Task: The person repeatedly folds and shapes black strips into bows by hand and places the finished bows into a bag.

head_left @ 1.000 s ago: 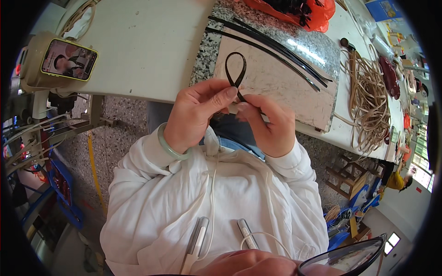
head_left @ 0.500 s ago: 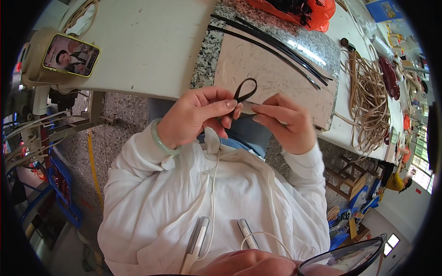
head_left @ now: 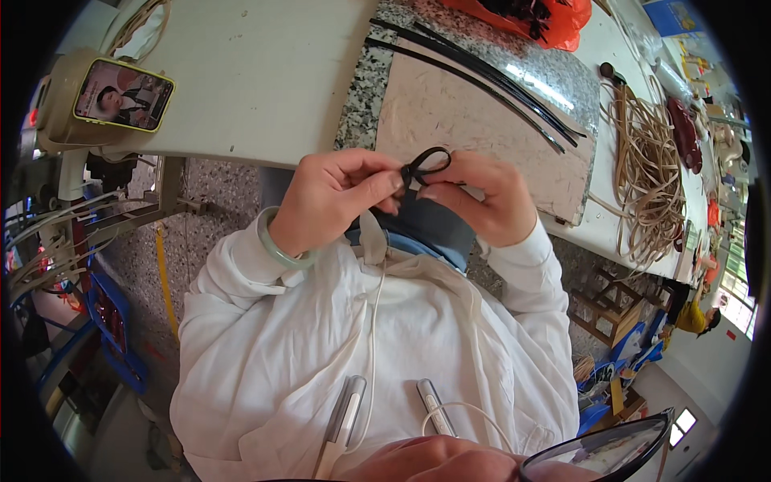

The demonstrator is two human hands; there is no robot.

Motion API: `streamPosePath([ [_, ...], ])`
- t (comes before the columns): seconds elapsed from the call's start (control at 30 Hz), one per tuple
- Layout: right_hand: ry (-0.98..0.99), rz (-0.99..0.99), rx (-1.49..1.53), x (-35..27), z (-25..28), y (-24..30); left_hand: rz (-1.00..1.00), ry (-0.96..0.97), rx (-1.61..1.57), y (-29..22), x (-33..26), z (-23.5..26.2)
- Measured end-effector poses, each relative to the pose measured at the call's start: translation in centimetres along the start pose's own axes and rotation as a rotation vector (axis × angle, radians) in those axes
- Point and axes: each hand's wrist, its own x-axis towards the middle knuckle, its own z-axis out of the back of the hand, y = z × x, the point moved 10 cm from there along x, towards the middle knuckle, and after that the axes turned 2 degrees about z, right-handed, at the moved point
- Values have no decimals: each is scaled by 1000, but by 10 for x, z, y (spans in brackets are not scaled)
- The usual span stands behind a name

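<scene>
Here, black loop (head_left: pixel 413 169) between left grip (head_left: pixel 325 193), right grip (head_left: pixel 491 199).

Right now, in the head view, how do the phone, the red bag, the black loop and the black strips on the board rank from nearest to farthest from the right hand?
From the right hand:
1. Black loop: at its fingertips.
2. Black strips: beyond it, on the board.
3. Red bag: farther up, at the top edge.
4. Phone: far left.
</scene>
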Motion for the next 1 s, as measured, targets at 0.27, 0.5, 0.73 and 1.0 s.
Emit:
streamPosePath([
  [0.27, -91, -354, 424, -20, -15, -30, 66, 15, -58, 4, 4, -3],
  [0.5, -203, -492, 760, -31, -14, -39, 170, -20, -396, 25, 9, 1],
  [0.73, -127, -118, 289, -14, -5, -15, 117, -62, -254, 20, 6, 0],
  [1.0, -244, -406, 570, -19, -18, -38, -240, -164, -76, -6, -8, -3],
])
